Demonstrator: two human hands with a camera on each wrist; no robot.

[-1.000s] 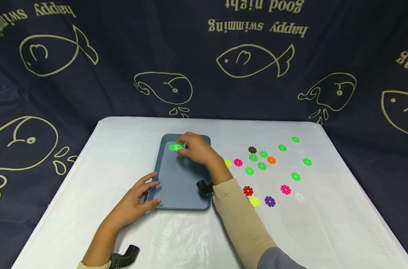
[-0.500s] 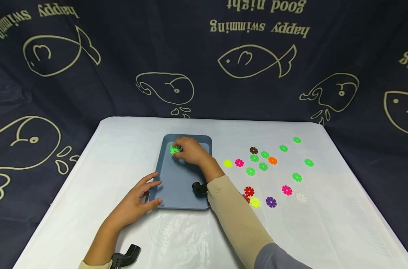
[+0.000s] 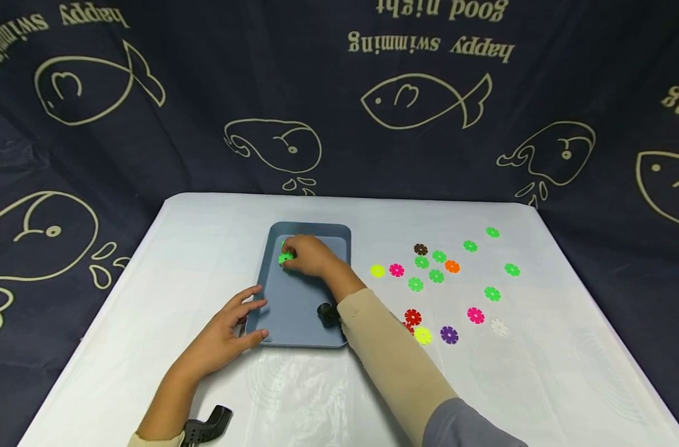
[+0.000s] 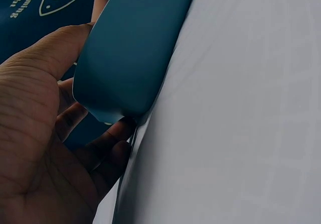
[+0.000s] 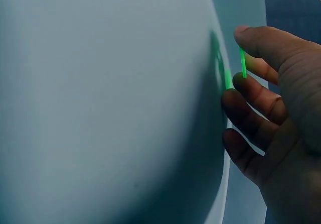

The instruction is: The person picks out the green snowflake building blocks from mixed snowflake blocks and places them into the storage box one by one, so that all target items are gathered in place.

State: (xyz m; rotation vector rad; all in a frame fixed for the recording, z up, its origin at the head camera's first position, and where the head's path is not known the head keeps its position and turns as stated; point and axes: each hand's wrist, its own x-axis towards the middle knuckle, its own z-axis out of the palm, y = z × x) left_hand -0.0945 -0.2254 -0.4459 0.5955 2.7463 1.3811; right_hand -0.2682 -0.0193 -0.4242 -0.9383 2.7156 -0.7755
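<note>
In the head view my right hand is over the far left part of a blue-grey tray. It pinches a green notched plastic disc between thumb and fingertips; the right wrist view has this disc edge-on. More green shows low by the tray wall, partly hidden behind the fingers. My left hand rests at the tray's near left corner with spread fingers. In the left wrist view its thumb touches the tray's rim, and the fingertips lie low against its side.
Right of the tray, several loose discs lie scattered on the white table: green discs, a brown disc, an orange disc, a purple disc, plus red, pink, yellow and white ones. A dark printed cloth hangs behind.
My right hand has moved a little left and nearer to me inside the tray, still pinching the green disc. My left hand has stayed at the tray's corner.
</note>
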